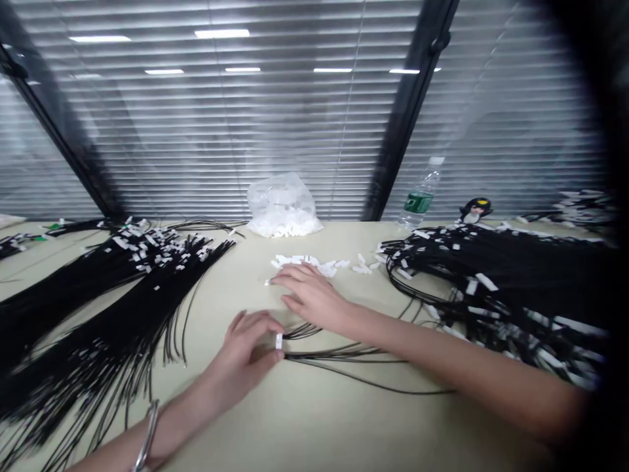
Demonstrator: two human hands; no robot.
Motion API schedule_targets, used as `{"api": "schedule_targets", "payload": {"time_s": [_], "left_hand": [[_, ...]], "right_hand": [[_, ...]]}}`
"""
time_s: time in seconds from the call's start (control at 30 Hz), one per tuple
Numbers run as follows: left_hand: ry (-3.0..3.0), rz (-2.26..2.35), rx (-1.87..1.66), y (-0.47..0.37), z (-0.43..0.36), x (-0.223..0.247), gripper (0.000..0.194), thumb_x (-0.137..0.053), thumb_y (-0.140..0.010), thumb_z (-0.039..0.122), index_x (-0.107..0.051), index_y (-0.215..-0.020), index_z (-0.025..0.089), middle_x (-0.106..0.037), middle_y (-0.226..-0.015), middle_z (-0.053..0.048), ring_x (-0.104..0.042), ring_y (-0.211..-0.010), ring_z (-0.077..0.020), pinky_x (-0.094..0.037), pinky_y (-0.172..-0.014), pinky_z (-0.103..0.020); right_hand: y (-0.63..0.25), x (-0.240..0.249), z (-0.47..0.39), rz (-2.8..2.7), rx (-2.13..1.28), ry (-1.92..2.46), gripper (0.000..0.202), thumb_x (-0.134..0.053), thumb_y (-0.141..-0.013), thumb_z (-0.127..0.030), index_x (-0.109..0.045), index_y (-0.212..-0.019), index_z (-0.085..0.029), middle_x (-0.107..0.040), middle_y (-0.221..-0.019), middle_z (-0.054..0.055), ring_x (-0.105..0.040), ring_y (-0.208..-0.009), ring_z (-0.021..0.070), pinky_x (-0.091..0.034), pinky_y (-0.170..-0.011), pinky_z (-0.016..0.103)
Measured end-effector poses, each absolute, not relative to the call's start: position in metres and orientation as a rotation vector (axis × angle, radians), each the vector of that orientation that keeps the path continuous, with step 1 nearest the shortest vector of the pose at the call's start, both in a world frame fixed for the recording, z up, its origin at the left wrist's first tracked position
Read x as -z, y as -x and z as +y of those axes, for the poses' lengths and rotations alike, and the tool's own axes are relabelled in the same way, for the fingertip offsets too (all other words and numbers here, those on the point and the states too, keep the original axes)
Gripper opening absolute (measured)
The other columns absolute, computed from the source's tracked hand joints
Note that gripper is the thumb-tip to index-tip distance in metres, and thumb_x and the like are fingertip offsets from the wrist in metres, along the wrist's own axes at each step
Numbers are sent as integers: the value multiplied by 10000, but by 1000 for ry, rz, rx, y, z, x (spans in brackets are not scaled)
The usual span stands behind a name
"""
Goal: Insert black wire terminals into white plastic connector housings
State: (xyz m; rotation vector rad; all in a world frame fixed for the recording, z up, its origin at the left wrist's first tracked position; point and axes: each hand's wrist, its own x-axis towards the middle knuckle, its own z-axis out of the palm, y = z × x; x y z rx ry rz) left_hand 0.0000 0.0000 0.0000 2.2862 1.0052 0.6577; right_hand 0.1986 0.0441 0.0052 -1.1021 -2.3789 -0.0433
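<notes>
My left hand (250, 344) is closed, with a small white connector (279, 341) pinched between thumb and finger. Several thin black cables (339, 355) run rightward from beside that connector and pass under my right forearm. Farther from me, my right hand (314, 295) hovers at the near edge of a loose pile of small white plastic pieces (327, 269). Its fingers are stretched out and the thumb stands apart. One small white piece (268, 282) lies just past its fingertips. Whether the fingers touch the pile cannot be made out.
Thick bundles of black cables (122, 314) with white ends cover the left side. Another large cable heap (506, 262) lies at right. At the back stand a clear bag of white pieces (284, 206), a plastic bottle (420, 200) and a penguin figure (476, 210), before window blinds (295, 118).
</notes>
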Motion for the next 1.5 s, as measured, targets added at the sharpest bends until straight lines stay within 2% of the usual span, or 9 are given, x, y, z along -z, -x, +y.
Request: {"api": "schedule_targets", "payload": {"time_s": [0.17,0.37,0.47,0.57,0.83,0.97,1.2,1.3,1.5], "left_hand": [[-1918,943,-702,2,-11,1,182,-503,-827,197,-515,-1007,225,-557,-876,-27,-542,-802,-170,-432,-733,-314],[-1390,860,-725,-1,-23,-5,244,-568,-807,240,-473,-1031,238,-530,-826,9,-571,-696,-138,-452,-664,-294],[-1241,889,-685,0,-27,-10,177,-597,-791,248,-529,-952,217,-555,-863,-8,-597,-754,-155,-463,-736,-319],[-1170,904,-693,2,-28,-12,138,-611,-783,242,-572,-911,207,-571,-910,-26,-574,-852,-174,-453,-817,-336],[-1220,866,-637,-1,-27,-16,178,-581,-812,234,-614,-984,207,-599,-963,-51,-548,-893,-183,-448,-816,-328],[-1242,844,-621,-1,-27,-16,214,-570,-822,255,-617,-1027,216,-603,-992,-57,-547,-916,-188,-460,-816,-330],[-1377,888,-594,-1,-26,-14,146,-547,-833,291,-619,-870,169,-586,-812,-28,-583,-657,-137,-474,-653,-286],[-1352,889,-631,0,-26,-14,149,-536,-842,283,-608,-805,158,-579,-776,-22,-572,-664,-132,-467,-657,-274],[-1237,901,-836,3,-24,-12,95,-538,-851,263,-587,-866,184,-581,-772,-4,-540,-722,-120,-447,-690,-242]], "right_hand": [[-188,18,86,-2366,45,1095,246,-502,-885,-269,-549,-1087,-137,-553,-1074,68,-513,-1035,190,-409,-909,422],[-187,5,75,-2258,101,1020,163,-452,-910,-218,-541,-1001,-116,-577,-946,41,-559,-854,118,-477,-750,281],[-194,-10,42,-2263,180,938,136,-403,-922,-179,-533,-936,-140,-583,-903,26,-534,-800,88,-442,-692,217],[-204,-17,7,-2350,321,784,114,-444,-886,-127,-536,-843,-179,-601,-920,5,-507,-802,98,-406,-713,238],[-214,-13,-26,-2450,568,693,68,-504,-852,-143,-516,-797,-180,-592,-912,18,-459,-725,112,-388,-640,237],[-214,-13,-26,-2453,580,715,80,-480,-863,-144,-524,-809,-183,-592,-901,18,-464,-722,119,-391,-629,238],[-209,-14,-29,-2443,580,718,96,-471,-870,-157,-561,-839,-169,-602,-924,17,-489,-786,133,-406,-678,259],[-202,-24,-37,-2341,524,775,154,-473,-862,-168,-589,-957,-132,-599,-1008,58,-498,-940,185,-412,-771,316],[-194,-35,-61,-2528,321,839,221,-432,-843,-126,-618,-963,-125,-621,-858,51,-538,-830,168,-440,-788,326]]}}
